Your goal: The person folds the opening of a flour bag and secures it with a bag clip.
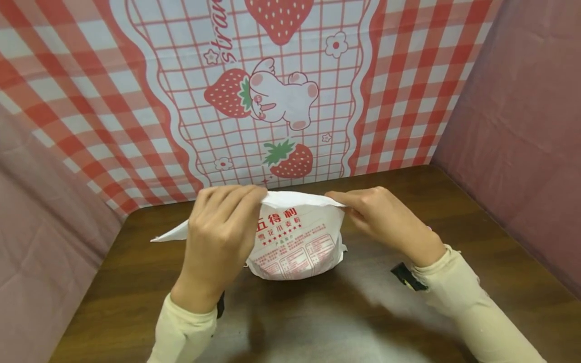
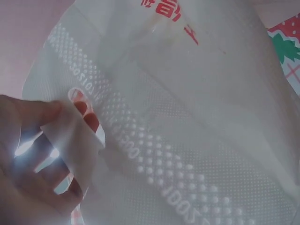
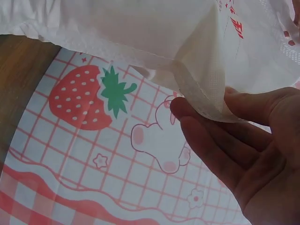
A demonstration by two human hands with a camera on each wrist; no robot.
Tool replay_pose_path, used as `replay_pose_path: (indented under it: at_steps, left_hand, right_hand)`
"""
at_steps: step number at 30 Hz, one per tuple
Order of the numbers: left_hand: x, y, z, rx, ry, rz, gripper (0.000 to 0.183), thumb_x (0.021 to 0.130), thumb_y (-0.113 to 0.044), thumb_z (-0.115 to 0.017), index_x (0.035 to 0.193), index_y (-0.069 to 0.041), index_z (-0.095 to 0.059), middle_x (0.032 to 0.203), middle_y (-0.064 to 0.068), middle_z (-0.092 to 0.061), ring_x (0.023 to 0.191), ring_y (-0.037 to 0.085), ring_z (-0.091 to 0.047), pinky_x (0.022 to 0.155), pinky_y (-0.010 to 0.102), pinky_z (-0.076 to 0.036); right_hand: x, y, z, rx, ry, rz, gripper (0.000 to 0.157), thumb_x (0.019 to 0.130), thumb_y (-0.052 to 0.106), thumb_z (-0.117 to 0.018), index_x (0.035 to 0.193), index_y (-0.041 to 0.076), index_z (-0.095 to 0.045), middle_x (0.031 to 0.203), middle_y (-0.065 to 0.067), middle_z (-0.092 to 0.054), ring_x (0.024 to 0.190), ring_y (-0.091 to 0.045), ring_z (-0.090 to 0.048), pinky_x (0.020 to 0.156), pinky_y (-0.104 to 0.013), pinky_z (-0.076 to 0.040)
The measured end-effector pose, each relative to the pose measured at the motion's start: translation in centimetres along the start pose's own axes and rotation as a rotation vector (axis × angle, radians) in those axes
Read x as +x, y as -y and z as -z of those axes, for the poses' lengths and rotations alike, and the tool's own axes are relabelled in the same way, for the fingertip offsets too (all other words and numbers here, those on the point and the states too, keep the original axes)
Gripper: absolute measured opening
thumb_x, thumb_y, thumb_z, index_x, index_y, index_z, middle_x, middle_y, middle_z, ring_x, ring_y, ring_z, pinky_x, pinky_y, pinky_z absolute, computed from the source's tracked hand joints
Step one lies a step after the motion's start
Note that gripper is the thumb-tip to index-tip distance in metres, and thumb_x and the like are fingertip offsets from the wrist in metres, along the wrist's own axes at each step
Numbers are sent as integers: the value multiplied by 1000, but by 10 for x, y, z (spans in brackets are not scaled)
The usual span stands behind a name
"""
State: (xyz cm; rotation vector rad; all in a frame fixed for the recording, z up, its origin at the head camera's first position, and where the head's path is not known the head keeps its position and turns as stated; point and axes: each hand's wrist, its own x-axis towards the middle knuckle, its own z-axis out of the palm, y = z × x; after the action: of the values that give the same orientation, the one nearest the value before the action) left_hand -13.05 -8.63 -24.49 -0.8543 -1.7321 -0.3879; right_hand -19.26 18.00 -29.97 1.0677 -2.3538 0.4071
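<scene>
A white flour bag [image 1: 297, 247] with red printing rests on the table, its top edge raised between both hands. My left hand [image 1: 222, 227] grips the top at the left, where a flap of the bag sticks out past the hand. In the left wrist view, the left fingers hold the bag [image 2: 187, 93] by its cut-out handle slot, beside a dotted seal line. At the other end, my right hand [image 1: 386, 219] pinches the top corner. The right wrist view shows thumb and fingers of the right hand [image 3: 243, 140] on that folded corner of the bag [image 3: 201, 70].
A dark wooden table [image 1: 363, 322] lies under the bag. A checked cloth with strawberry prints [image 1: 281, 91] hangs behind it. Pink curtains [image 1: 522, 126] stand at both sides. Black straps [image 1: 408, 277] show at the wrists.
</scene>
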Motion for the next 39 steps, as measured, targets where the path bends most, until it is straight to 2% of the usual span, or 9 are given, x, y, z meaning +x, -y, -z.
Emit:
replay_pose_path:
  at_steps: [6,10,12,16,21,26,30,34,39]
  left_hand:
    - [1,-1,4,-66,95,-20,14,83,0,-53,89,-2,-66,88,9,-65,80,25,-58,72,37,-42]
    - [2,-2,6,-86,134,-36,17,83,1,-51,90,-4,-66,92,8,-64,83,25,-57,72,37,-40]
    - [2,-2,7,-111,149,-27,16,82,1,-51,87,-5,-66,94,9,-64,86,25,-57,73,38,-39]
    - [1,1,8,-177,183,15,15,78,0,-49,81,-5,-63,97,9,-63,89,25,-56,76,39,-37]
    - [-1,4,7,-198,209,43,16,76,-5,-44,76,-6,-59,97,9,-62,90,24,-55,75,39,-35]
    - [-4,4,5,-166,207,46,19,81,-15,-43,74,-6,-59,93,9,-62,86,24,-55,75,40,-35]
    - [-8,5,2,-96,226,38,16,82,-19,-56,74,-6,-59,90,9,-63,83,24,-56,74,39,-37]
    - [-12,7,-1,0,281,38,12,81,-15,-61,86,-4,-60,90,8,-63,82,23,-56,74,38,-38]
    - [-17,10,-1,80,364,73,27,83,-15,-61,108,-5,-60,92,5,-65,81,22,-57,74,37,-38]
  right_hand:
    - [-2,4,4,-63,106,-87,41,82,6,-53,122,18,-55,85,3,-64,63,-4,-54,59,-28,-47]
    - [-4,6,10,-50,175,-127,40,88,13,-51,127,20,-50,94,3,-64,75,-5,-59,69,-31,-49]
    - [-5,6,14,-7,172,-119,38,90,19,-51,127,23,-49,105,7,-62,88,-4,-58,76,-30,-48]
    - [-5,3,21,137,146,-76,34,89,32,-52,124,29,-52,114,17,-55,101,1,-53,84,-25,-45]
    - [-1,-5,15,282,91,-71,26,89,30,-53,115,31,-57,109,20,-57,97,1,-54,79,-24,-46]
    - [3,-9,0,309,65,-91,18,88,31,-54,106,32,-60,99,21,-59,86,3,-56,74,-24,-47]
    - [4,-10,-6,312,45,-85,16,86,31,-58,102,33,-61,95,22,-60,83,3,-56,71,-25,-48]
    - [3,-10,-6,300,20,-87,15,85,28,-60,99,31,-63,93,22,-61,81,4,-57,69,-22,-47]
    - [3,-11,-6,285,5,-76,14,84,26,-61,98,28,-65,92,20,-62,81,4,-57,69,-18,-46]
